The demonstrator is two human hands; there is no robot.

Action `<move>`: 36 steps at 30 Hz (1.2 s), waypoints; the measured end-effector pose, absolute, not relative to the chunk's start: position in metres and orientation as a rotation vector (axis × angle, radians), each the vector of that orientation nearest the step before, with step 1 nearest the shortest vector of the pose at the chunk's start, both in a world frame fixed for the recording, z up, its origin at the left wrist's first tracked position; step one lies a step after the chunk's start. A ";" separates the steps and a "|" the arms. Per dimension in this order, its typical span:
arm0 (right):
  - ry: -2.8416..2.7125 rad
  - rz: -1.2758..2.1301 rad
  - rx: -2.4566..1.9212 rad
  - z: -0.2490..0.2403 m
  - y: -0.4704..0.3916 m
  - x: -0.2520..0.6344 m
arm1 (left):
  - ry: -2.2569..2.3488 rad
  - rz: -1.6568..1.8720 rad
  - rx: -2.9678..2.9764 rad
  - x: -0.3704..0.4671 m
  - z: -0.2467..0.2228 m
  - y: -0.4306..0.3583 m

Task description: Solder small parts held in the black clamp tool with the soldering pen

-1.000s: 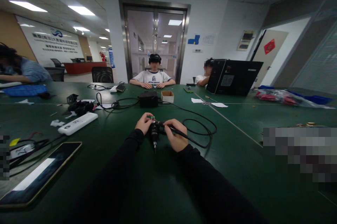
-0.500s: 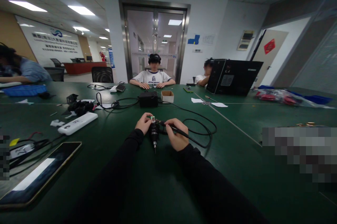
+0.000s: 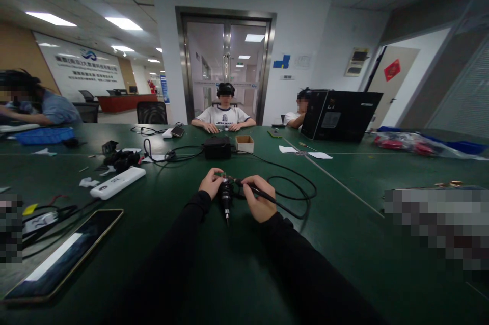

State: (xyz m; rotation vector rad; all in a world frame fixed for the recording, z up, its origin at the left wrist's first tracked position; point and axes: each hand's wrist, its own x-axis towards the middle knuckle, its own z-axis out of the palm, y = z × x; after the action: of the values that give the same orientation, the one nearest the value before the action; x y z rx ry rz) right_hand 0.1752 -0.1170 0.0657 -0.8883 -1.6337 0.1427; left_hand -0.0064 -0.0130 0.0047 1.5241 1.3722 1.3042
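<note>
In the middle of the green table [image 3: 305, 264], my left hand [image 3: 211, 183] is closed, its thumb and fingertips pinching a small green circuit board [image 3: 223, 175]. The board sits at the far end of a black cylindrical tool [image 3: 226, 193] with a thin metal tip pointing toward me. My right hand [image 3: 260, 198] is closed around a black pen-shaped tool [image 3: 252, 187] with a cable trailing from it. This tool's front end reaches to beside the board; whether it touches is too small to tell.
A black box [image 3: 217, 147] and a small open carton [image 3: 244, 144] stand beyond my hands. Loops of black cable [image 3: 305, 196] lie to the right. On the left are a white power strip [image 3: 118, 182] and a phone [image 3: 64, 259]. A person [image 3: 224, 117] sits opposite.
The whole view has shifted slightly, so things appear a little lower and further right. The board's light face shows less than before. Both hands keep their grips.
</note>
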 end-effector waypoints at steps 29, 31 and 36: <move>-1.547 0.166 -0.933 0.056 -0.105 0.181 | 1.589 1.121 1.706 -0.002 0.028 -0.035; -1.547 0.157 -0.931 0.056 -0.105 0.181 | 1.593 1.120 1.706 -0.001 0.029 -0.037; -1.549 0.150 -0.933 0.056 -0.105 0.181 | 1.622 1.130 1.690 0.000 0.032 -0.039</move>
State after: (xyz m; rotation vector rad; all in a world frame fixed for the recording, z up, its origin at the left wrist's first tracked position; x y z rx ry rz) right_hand 0.1809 -0.1046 0.0559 -0.9333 -1.5494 0.1499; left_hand 0.0000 -0.0388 0.0315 1.6903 1.6217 1.1299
